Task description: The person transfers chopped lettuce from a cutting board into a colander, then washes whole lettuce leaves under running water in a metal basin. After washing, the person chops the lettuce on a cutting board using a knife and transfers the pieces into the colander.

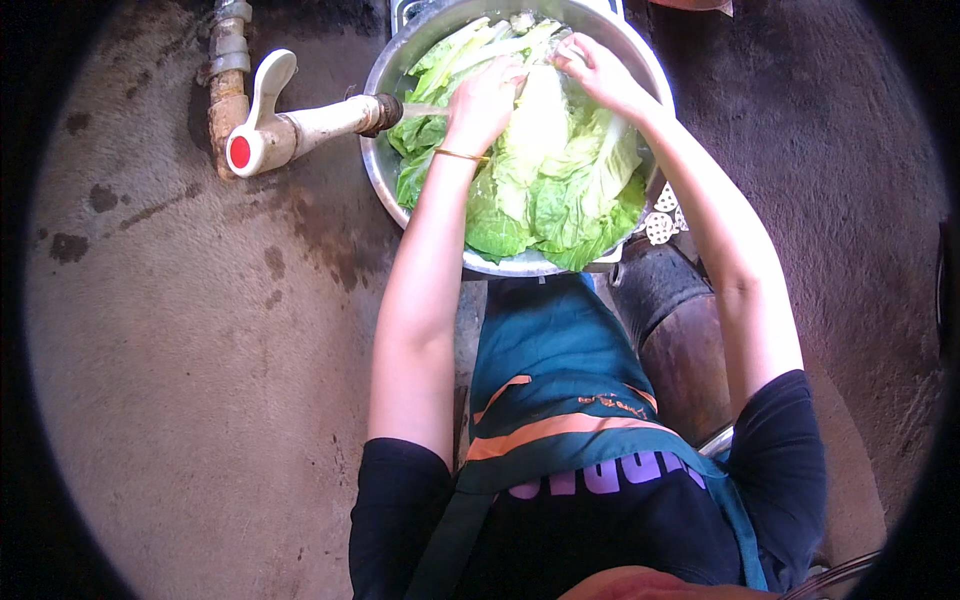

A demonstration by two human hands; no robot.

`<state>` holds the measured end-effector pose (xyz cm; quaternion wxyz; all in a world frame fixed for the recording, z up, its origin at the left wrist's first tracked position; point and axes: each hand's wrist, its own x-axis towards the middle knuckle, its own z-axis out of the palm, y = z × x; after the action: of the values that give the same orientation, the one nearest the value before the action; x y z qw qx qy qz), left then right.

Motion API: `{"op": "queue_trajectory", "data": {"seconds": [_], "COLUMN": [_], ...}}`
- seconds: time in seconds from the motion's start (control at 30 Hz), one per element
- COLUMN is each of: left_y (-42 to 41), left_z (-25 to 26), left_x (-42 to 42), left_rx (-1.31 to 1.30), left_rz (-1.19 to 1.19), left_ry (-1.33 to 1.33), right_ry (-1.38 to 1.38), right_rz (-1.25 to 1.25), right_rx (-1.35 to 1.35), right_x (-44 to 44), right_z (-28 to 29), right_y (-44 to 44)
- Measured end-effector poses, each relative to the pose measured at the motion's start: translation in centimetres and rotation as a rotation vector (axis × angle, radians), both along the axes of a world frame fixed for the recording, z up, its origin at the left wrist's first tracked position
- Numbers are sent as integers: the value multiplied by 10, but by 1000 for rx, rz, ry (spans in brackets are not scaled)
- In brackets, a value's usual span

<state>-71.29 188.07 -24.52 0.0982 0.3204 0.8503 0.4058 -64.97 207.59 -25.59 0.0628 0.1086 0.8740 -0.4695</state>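
A round metal basin (380,161) in front of me holds water and several large green leaves with pale ribs, which look like napa cabbage or lettuce. My left hand (487,97), with a thin yellow bangle at the wrist, grips the left edge of a broad pale leaf (541,112). On the other side of that leaf, near its upper end, the fingers of my right hand (596,71) are curled in and pinch leaf; bright glare blurs the exact contact. From a white lever tap (322,127), water runs into the basin beside my left wrist.
The tap sticks out over the basin's left rim from a vertical pipe (227,52). Sliced lotus root (660,227) lies by the basin's lower right. A dark rounded vessel (660,281) stands below, close to my right forearm. Stained rough concrete (187,315) spreads at left.
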Motion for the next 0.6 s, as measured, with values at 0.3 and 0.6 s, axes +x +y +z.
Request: {"op": "queue_trajectory", "data": {"seconds": [0.3,0.6], "left_y": [-1,5], "left_z": [-13,25], "left_x": [3,-11], "left_rx": [-280,-177], "left_rz": [-138,-15], "left_ry": [304,228], "right_ry": [-258,162], "right_rz": [110,90], "right_rx": [-286,301], "right_x": [6,21], "right_z": [19,-11], "right_y": [-14,-8]}}
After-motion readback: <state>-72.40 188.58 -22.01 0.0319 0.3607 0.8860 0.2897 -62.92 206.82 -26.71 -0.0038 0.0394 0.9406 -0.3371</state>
